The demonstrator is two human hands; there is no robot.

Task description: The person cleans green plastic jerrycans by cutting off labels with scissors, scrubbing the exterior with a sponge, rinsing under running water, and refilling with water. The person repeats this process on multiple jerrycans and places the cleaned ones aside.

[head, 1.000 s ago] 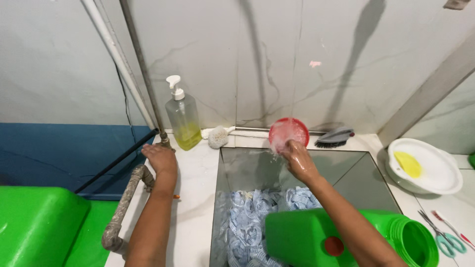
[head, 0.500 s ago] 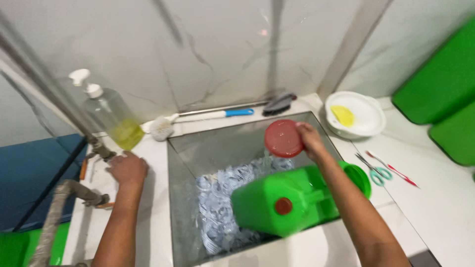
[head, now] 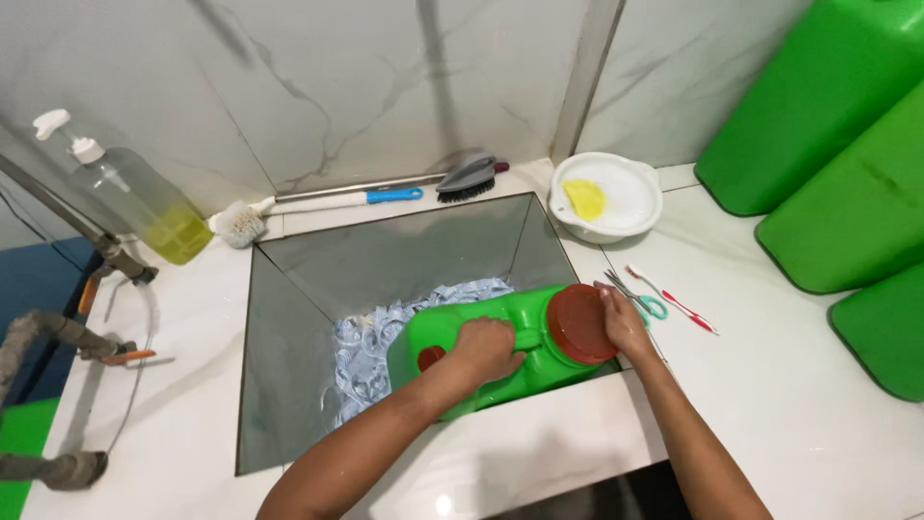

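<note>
Head view: nearest, the left hand (head: 489,347) is wrapped around the handle of a green jerrycan (head: 500,342) that lies on its side across the front of the square sink (head: 289,385), fingers curled shut on the grip; just beside it the right hand (head: 621,323) presses its spread fingers against the red cap (head: 580,324) on the can's mouth at the sink's right edge. Under the can, a blue-and-white patterned cloth (head: 371,337) lies in the basin. On the counter to the right rest scissors (head: 640,300) and a red toothbrush (head: 674,300). Farther back stand a white bowl (head: 630,207) holding a yellow sponge (head: 585,198), a scrub brush (head: 469,178), a long-handled brush (head: 318,204) and a pump bottle (head: 144,202) of yellow liquid
</note>
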